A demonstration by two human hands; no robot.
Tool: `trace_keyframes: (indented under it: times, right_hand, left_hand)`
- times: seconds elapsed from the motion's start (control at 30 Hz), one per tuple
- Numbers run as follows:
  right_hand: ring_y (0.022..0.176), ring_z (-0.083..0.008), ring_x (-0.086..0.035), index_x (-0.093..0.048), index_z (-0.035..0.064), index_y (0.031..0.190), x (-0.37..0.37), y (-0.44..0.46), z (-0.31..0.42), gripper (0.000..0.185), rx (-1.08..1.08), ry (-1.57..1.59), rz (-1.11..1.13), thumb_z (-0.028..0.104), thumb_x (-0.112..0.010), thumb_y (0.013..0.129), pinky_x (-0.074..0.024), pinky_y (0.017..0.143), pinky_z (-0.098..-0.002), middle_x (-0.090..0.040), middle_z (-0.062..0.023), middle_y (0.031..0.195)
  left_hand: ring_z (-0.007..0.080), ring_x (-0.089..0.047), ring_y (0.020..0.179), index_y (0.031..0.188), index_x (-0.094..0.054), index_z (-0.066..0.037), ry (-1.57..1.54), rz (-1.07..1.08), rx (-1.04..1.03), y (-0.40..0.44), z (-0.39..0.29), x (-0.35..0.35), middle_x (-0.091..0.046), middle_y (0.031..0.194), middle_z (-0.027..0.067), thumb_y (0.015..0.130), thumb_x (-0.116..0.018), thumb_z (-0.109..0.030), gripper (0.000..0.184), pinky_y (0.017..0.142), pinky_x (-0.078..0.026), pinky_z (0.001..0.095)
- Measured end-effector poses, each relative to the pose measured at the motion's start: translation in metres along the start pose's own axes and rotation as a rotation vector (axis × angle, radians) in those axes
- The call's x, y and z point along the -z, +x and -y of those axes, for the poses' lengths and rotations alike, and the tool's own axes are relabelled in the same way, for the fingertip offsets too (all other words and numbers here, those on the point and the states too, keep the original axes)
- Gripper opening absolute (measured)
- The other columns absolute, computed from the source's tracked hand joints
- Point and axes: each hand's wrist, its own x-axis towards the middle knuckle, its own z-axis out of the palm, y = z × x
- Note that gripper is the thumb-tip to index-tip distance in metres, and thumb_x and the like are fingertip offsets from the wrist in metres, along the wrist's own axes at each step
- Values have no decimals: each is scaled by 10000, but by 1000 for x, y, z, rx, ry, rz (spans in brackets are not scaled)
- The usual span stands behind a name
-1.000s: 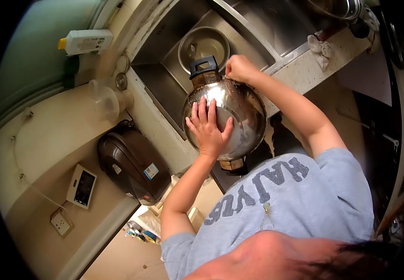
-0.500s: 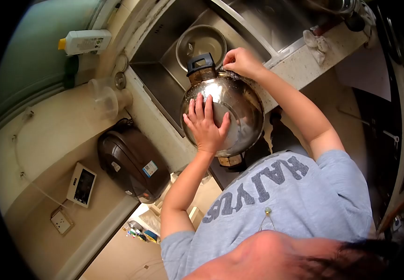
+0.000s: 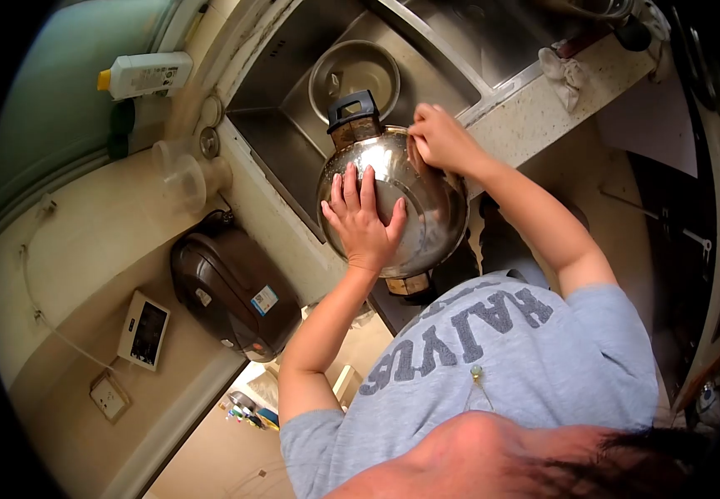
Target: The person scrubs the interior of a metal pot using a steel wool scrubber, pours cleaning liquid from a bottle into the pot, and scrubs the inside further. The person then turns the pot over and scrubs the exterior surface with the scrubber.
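A shiny metal pot (image 3: 435,212) with black-topped handles rests bottom-up or tilted over the sink's front edge. My left hand (image 3: 363,220) lies on its surface with the fingers spread. At the pot's upper right rim is my right hand (image 3: 445,140), its fingers curled together; what they hold, if anything, is hidden. Beyond the upper handle, a round metal basin (image 3: 355,75) sits inside the sink (image 3: 281,137).
A white bottle with a yellow cap (image 3: 145,76) is at the upper left, above clear plastic containers (image 3: 181,176). A dark brown appliance (image 3: 231,291) stands left of the pot. A pale cloth (image 3: 561,77) lies on the counter edge at right.
My right hand has moved down and right along the pot's rim, fingers still curled. My left hand keeps its place on the pot. The whole view has shifted slightly.
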Motion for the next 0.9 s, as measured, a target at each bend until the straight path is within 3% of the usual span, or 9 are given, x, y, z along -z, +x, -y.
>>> trace_keyframes:
  times: [0.03, 0.2, 0.3, 0.6, 0.67, 0.73, 0.8, 0.87, 0.9]
  right_hand:
    - [855, -309, -534, -687, 17, 790, -3, 12, 0, 144, 28, 34, -42, 31, -561, 722, -448, 771, -367, -556, -137, 837]
    - [879, -331, -547, -699, 29, 771, 2, 5, 1, 139, -108, 15, 67, 65, -574, 720, -464, 817, -413, -583, -144, 877]
    - [865, -313, -541, -691, 35, 727, 2, -1, 2, 109, -31, -183, 31, 60, -585, 719, -455, 764, -390, -586, -131, 825]
    - [841, -308, -527, -669, 18, 695, 10, -1, -1, 109, -34, -91, 87, 63, -579, 738, -452, 754, -397, -571, -124, 817]
    - [884, -334, -543, -657, 7, 669, -7, 17, 2, 72, 51, -134, 18, 59, -606, 677, -469, 788, -420, -569, -139, 853]
    - [869, -328, -580, -687, 18, 737, -20, 47, -7, 103, 65, -161, 22, 49, -596, 698, -482, 788, -401, -619, -141, 850]
    - [840, -301, -626, -706, 40, 814, -14, 65, -7, 142, -185, 115, 255, 68, -585, 744, -496, 776, -370, -662, -143, 854]
    - [824, -271, -651, -707, 50, 851, 0, 65, -11, 154, -241, 117, 276, 107, -586, 776, -502, 768, -346, -672, -149, 866]
    - [813, -272, -647, -707, 48, 823, 8, 60, -7, 141, -264, 293, 191, 134, -607, 771, -498, 762, -351, -673, -141, 845]
  left_hand:
    - [337, -242, 1318, 1343, -395, -133, -5, -16, -14, 1, 1, 0, -315, 1425, 112, 778, -580, -416, 658, 1031, -147, 573]
    - [336, -241, 1318, 1341, -396, -129, 1, -2, -14, 0, 2, 2, -313, 1426, 112, 782, -577, -411, 652, 1036, -141, 565]
    - [335, -240, 1318, 1341, -396, -128, -6, 1, -6, 6, -1, 0, -311, 1428, 112, 779, -579, -407, 654, 1037, -140, 562]
    - [334, -244, 1314, 1335, -401, -123, 20, 19, 7, 4, -1, 0, -313, 1424, 114, 774, -579, -407, 654, 1038, -148, 551]
    - [333, -243, 1315, 1338, -398, -126, -6, 0, -13, 2, 1, 2, -311, 1426, 112, 771, -581, -413, 661, 1040, -141, 551]
    - [334, -244, 1314, 1337, -399, -126, -5, -9, -15, 2, 1, 1, -313, 1425, 111, 771, -582, -413, 660, 1039, -139, 551]
    - [333, -243, 1314, 1335, -400, -124, -1, 2, -6, 2, 1, 1, -316, 1422, 113, 775, -579, -407, 653, 1038, -139, 550]
    - [332, -242, 1315, 1336, -399, -124, 7, 15, -8, -1, 1, 4, -317, 1421, 113, 775, -578, -407, 653, 1038, -139, 551]
    - [331, -242, 1316, 1336, -398, -124, 5, 8, -1, 2, -1, 2, -319, 1420, 112, 775, -577, -406, 653, 1038, -138, 553]
